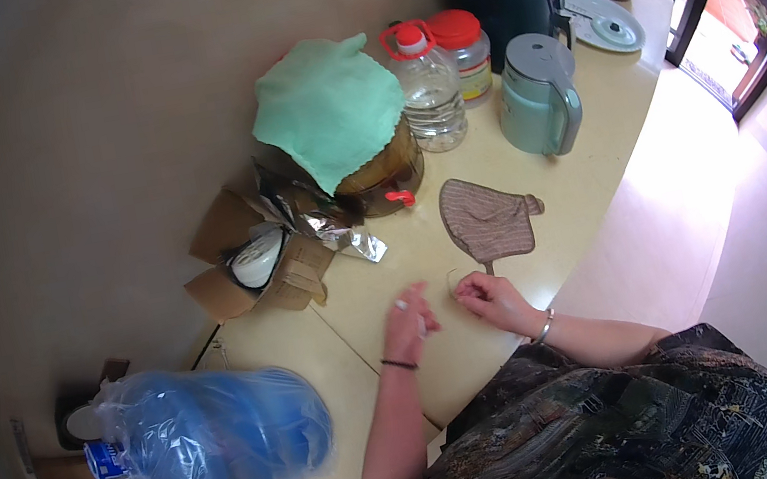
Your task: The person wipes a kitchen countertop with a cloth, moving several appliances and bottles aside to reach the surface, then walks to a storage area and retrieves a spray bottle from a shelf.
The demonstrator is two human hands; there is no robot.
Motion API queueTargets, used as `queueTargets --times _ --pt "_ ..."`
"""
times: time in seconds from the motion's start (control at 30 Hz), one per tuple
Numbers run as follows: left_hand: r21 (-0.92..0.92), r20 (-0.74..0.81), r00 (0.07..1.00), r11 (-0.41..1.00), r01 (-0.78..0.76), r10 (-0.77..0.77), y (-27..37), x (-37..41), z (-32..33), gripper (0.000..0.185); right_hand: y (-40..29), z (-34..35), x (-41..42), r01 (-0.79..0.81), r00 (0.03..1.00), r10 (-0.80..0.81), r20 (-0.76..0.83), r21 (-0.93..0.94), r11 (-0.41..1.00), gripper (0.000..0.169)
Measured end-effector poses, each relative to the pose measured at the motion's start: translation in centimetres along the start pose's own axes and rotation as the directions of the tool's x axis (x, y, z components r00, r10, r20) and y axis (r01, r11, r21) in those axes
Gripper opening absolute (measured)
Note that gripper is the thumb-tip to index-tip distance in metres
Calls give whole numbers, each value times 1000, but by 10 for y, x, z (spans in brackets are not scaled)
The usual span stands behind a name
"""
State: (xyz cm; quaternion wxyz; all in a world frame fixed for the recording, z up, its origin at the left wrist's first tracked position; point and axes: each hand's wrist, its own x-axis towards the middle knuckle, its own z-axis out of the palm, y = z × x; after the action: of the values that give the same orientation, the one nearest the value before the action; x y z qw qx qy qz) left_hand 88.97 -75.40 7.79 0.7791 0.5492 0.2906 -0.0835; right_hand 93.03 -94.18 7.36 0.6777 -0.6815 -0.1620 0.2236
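My right hand (497,302), with a silver bangle at the wrist, pinches a thin curved strand (449,279) between thumb and fingertips. It is too fine to tell what it is made of. Left of it, my left hand (409,323) is held over the table with the fingers a little apart and nothing visible in them. Something small and whitish sits on one of its fingers, and a dark bracelet circles the wrist. Just beyond my right hand, a brown striped cloth mitt (491,220) lies flat on the pale yellow tabletop (398,256).
A large blue water bottle (234,436) in clear plastic lies at left. Behind it stands an opened cardboard box (301,272). Farther back are an amber jar (381,179) under a green cloth (331,107), a clear jug (431,94), a red-lidded jar (468,65) and a pitcher (531,100).
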Motion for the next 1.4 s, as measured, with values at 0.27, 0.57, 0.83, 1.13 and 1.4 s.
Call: queueTargets --times 0.27,0.57,0.83,1.13,1.4 --pt "-342 -115 993 938 -56 17 -42 -44 -8 21 3 -17 51 244 968 -161 192 -583 775 34" --pt "-219 -87 994 973 -77 59 -34 -77 -33 29 68 26 -2 644 742 -446 500 -715 272 42" --pt "-257 -22 1000 966 3 -9 -45 -99 -43 19 60 -112 145 217 942 -302 148 -953 211 38" --pt "-245 -14 1000 969 -15 12 -52 -97 -30 9 44 -60 94 162 977 -196 87 -899 406 25" --pt "-289 175 984 955 69 -18 -30 -45 20 13 90 -53 -26 486 861 -285 422 -847 213 47"
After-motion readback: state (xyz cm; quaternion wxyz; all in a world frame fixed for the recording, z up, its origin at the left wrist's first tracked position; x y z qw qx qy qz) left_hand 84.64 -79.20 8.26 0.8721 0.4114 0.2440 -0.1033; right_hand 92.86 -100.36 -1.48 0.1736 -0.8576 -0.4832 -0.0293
